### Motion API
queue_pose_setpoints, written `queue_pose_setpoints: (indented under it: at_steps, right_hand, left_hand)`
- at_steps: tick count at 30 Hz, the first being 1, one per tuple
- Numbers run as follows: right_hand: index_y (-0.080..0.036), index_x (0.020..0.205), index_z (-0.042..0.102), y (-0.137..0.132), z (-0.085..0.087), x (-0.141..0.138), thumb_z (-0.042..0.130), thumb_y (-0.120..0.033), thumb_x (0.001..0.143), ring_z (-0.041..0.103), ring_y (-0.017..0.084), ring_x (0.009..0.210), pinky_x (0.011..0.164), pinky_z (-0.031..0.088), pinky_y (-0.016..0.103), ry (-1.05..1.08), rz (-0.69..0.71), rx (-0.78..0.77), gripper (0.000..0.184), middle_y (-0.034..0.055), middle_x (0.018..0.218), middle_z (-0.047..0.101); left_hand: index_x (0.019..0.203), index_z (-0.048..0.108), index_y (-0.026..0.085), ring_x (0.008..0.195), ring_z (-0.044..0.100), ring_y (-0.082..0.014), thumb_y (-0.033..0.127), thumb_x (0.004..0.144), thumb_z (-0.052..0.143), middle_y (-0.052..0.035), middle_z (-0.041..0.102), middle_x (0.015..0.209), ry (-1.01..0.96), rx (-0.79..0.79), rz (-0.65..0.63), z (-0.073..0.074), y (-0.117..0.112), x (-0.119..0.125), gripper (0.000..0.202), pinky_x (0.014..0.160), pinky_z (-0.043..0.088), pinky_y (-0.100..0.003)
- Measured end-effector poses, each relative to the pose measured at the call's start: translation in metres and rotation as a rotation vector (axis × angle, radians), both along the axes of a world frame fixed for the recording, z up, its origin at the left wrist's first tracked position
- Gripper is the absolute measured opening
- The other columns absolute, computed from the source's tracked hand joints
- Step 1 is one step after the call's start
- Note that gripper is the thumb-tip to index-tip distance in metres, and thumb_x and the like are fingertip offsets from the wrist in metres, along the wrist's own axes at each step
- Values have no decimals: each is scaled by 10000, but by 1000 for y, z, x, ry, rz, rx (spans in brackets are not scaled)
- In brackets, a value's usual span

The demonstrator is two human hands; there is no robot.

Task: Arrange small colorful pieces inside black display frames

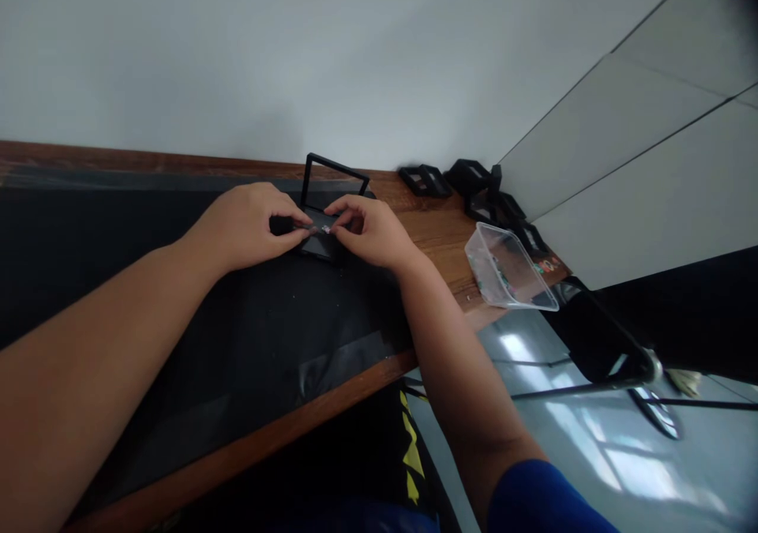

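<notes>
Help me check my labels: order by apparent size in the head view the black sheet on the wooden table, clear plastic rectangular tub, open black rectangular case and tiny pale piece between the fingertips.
1. Black sheet
2. Clear tub and black case: too close to rank; case partly hidden
3. Pale piece

Pretty sure this is some kind of small workshop or bench room, can't rule out an office tho. Wooden tabletop (429, 221) has a black sheet (249, 351) over most of it, dark frames (470, 176) bunched from the far right corner down the right edge, and a clear plastic tub (489, 268) with small bits inside (too blurry to name) at the near edge. Plain pale wall (237, 59) behind, glossy floor (628, 446) below.
</notes>
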State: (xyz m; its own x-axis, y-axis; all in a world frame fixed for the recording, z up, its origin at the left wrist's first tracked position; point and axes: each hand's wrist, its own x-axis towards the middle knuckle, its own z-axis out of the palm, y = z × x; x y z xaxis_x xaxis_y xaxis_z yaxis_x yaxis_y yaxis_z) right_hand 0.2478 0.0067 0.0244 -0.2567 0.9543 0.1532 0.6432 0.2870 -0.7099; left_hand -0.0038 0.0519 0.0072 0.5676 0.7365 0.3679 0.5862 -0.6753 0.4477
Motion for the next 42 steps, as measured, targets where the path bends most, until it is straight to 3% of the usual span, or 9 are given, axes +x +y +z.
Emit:
queue_pose_setpoints:
  at_steps: [4,10,16,24,32,38,42]
  right_hand:
    - [-184,1233,782,4,-2,4,639,-104,857,661,159,771,780,529,326,119,106,-2,410,28,1012,851]
    - [-184,1338,767,7,-3,9,674,-126,876,662,161,819,774,536,324,70,55,125,475,77,1242,866]
    - [-150,1337,768,9,-7,8,762,-201,950,576,109,684,743,529,304,17,109,73,390,81,1187,874]
    - [-157,1337,780,9,-9,5,818,-144,929,598,107,707,799,545,310,1,101,44,409,66,1155,875]
    - [-159,1305,797,15,-16,6,830,-161,932,579,99,684,771,530,300,45,97,39,375,54,1101,881]
    - [-137,1266,808,19,-19,5,865,-159,898,646,125,746,760,526,292,116,65,9,373,66,1039,879]
    - [-144,1262,804,19,-19,5,860,-177,913,671,128,753,737,520,281,152,40,-10,354,64,1025,878]
  left_hand:
    - [1092,937,339,1125,797,-343,585,911,635,-52,906,1136,30,-28,4,-2,3,0,430,1036,603,-455]
    - [1162,945,333,1208,776,-340,554,947,640,-65,893,1236,8,2,-68,-6,7,0,433,1127,583,-471]
    - [1309,931,312,1309,725,-373,413,1052,580,-104,858,1378,95,42,-139,-8,10,1,446,1178,553,-577]
    - [1224,960,328,1301,698,-427,386,1067,606,-132,849,1365,79,33,-136,-13,12,2,392,1183,542,-639]
    - [1193,955,353,1350,683,-419,433,1042,585,-99,835,1403,100,7,-101,-12,10,4,408,1213,514,-622]
    - [1294,931,366,1470,630,-391,490,1059,527,-51,807,1493,214,-4,-73,-2,4,7,483,1253,475,-574]
    - [1316,926,380,1491,613,-390,522,1047,584,-43,786,1542,177,-42,-57,-7,4,8,458,1269,461,-567]
